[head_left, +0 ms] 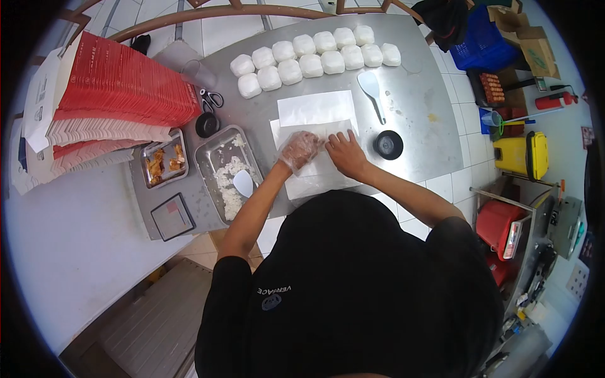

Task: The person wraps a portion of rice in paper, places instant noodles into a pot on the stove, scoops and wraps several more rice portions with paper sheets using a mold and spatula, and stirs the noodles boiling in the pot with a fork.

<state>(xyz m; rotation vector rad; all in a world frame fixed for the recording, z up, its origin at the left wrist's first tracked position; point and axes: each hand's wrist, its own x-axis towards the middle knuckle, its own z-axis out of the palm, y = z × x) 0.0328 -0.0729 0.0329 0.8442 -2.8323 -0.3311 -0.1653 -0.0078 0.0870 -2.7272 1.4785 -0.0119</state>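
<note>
My left hand [300,152], in a clear plastic glove, has its fingers curled over white wrapping paper [318,183] on the metal table. Whatever is beneath those fingers is hidden. Beside it, my bare right hand [346,154] rests on the paper with fingers slightly apart, its fingertips close to the gloved hand. Another white sheet [315,108] lies just beyond both hands. Two rows of white wrapped bundles [310,65] stand at the table's far side. To the right are a pale rice paddle [370,88] and a small black bowl [387,145].
On the left, a metal tray [255,148] holds white rice and a paddle [243,183]. A smaller tray [184,171] contains browned food pieces. Scissors [213,98], another black bowl [207,125], a flat dark-framed device [172,217] and stacked red-white cartons [120,82] are nearby.
</note>
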